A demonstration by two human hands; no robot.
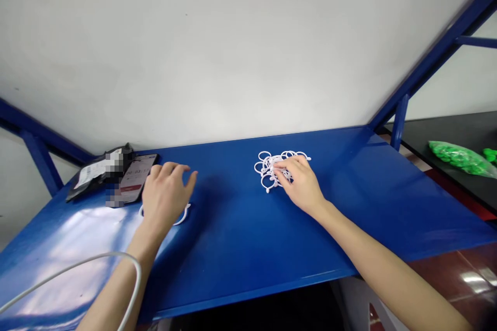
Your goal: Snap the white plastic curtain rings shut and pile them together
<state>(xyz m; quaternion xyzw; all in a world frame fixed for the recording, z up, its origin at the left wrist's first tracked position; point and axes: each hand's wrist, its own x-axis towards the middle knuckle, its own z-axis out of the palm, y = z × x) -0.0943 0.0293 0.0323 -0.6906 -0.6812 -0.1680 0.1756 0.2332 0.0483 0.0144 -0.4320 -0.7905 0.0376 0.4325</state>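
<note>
A loose pile of white plastic rings, several with small knobs on them, lies right of the middle on the blue tabletop. My right hand reaches over the pile's right side, thumb and forefinger pinched on a white ring there; the fingers partly hide what is between them. On the left, my left hand hovers above the table, fingers curved and thumb apart, with nothing in it. Beneath that hand lie more white rings, mostly covered by the hand and wrist.
A phone with a lit screen lies at the back left beside a black labelled packet. A white cable loops over my left forearm. Blue frame bars flank the table. A bag of green pieces rests on a dark surface at right.
</note>
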